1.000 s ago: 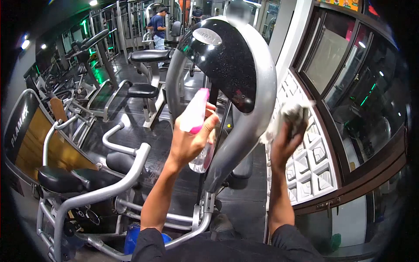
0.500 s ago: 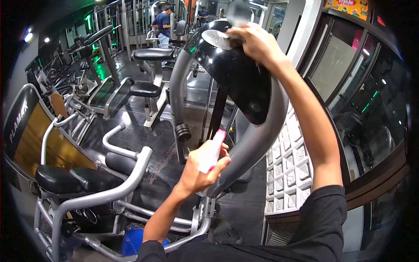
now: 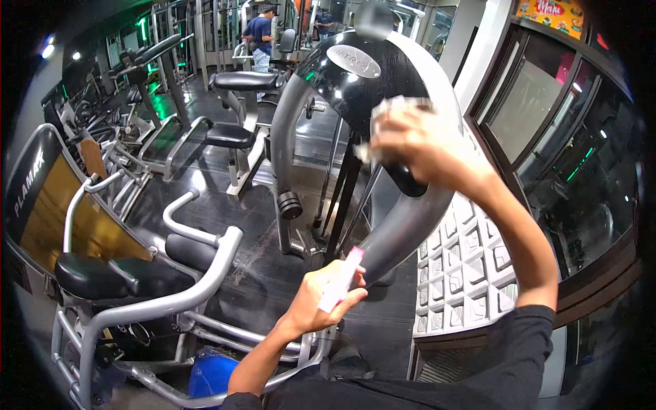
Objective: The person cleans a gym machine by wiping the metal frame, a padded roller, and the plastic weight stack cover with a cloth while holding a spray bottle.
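My left hand (image 3: 320, 297) is wrapped round a pink-and-white spray bottle (image 3: 342, 280), low in front of the grey curved frame (image 3: 403, 236) of a weight machine. Only the top of the bottle shows past my fingers. Higher up, my right hand (image 3: 417, 140) is closed on a pale cloth (image 3: 365, 152), pressed to the lower part of the machine's glossy black cover (image 3: 342, 85). Motion blurs this hand and the cloth. An oval silver badge (image 3: 353, 61) sits near the top of the cover.
A seat machine with silver handlebars (image 3: 198, 290) stands at the left, a blue container (image 3: 210, 374) under it. Further back are a padded bench (image 3: 229, 134) and a person in a dark shirt (image 3: 261, 37). A white relief panel (image 3: 454, 280) and windows line the right.
My right hand has slid with the cloth from beside the badge down the black cover. My left hand with the spray bottle has moved slightly lower and to the right.
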{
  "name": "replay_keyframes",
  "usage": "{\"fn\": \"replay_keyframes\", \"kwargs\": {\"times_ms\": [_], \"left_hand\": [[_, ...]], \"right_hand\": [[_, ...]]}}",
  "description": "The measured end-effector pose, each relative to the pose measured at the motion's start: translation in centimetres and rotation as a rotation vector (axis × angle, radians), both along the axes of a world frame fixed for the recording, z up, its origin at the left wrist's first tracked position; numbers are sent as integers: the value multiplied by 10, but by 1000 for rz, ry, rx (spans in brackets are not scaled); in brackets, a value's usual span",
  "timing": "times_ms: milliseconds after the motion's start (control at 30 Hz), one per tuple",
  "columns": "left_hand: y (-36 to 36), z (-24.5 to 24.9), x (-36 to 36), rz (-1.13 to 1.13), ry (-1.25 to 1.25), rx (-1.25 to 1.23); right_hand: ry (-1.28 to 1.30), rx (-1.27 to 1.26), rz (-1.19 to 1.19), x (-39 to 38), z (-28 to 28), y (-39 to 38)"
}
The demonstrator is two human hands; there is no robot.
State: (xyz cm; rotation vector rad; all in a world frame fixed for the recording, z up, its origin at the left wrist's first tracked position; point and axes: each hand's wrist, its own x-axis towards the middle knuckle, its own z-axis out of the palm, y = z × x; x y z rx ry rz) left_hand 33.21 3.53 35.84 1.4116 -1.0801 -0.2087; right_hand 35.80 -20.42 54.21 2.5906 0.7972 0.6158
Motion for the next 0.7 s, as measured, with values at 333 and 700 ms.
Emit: {"fn": "replay_keyframes", "kwargs": {"times_ms": [333, 700], "left_hand": [[-15, 10, -12, -75, -149, 41], [7, 18, -31, -61, -185, -8]], "right_hand": [[-169, 5, -167, 86, 74, -53], [181, -76, 105, 68, 1, -6]]}}
